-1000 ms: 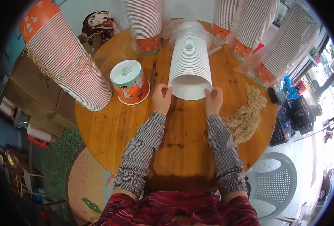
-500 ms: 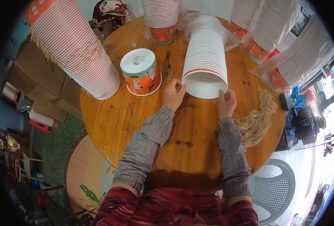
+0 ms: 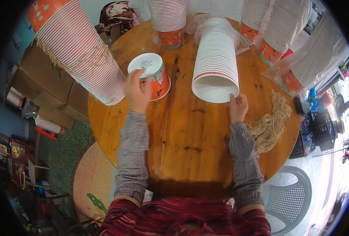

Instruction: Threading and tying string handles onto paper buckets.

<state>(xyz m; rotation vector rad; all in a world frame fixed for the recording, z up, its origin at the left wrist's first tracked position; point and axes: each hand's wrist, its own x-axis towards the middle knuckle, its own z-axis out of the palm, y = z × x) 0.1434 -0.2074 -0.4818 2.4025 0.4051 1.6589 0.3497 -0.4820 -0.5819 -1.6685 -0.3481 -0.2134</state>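
A nested stack of white paper buckets [image 3: 216,55] lies on its side on the round wooden table, its open mouth facing me. My right hand [image 3: 238,107] pinches the lower right rim of the nearest bucket. My left hand [image 3: 138,92], blurred by motion, is apart from the stack, fingers extended and nothing seen in them. It overlaps the left side of an orange paper bucket [image 3: 160,83] standing upside down with its white base up; whether they touch I cannot tell. Left of it a tall stack of buckets [image 3: 86,55] has string fibres around it.
A bundle of tan twine [image 3: 271,126] lies at the table's right. Plastic-wrapped bucket stacks [image 3: 288,27] stand along the far and right edges. Clear plastic film [image 3: 217,29] covers the far end of the lying stack. A grey plastic chair [image 3: 286,200] is at the lower right, cardboard boxes [image 3: 44,78] at left.
My left hand has let go of the lying stack's rim and swung left to the upside-down orange bucket. My right hand stays at the rim. The view has shifted slightly.
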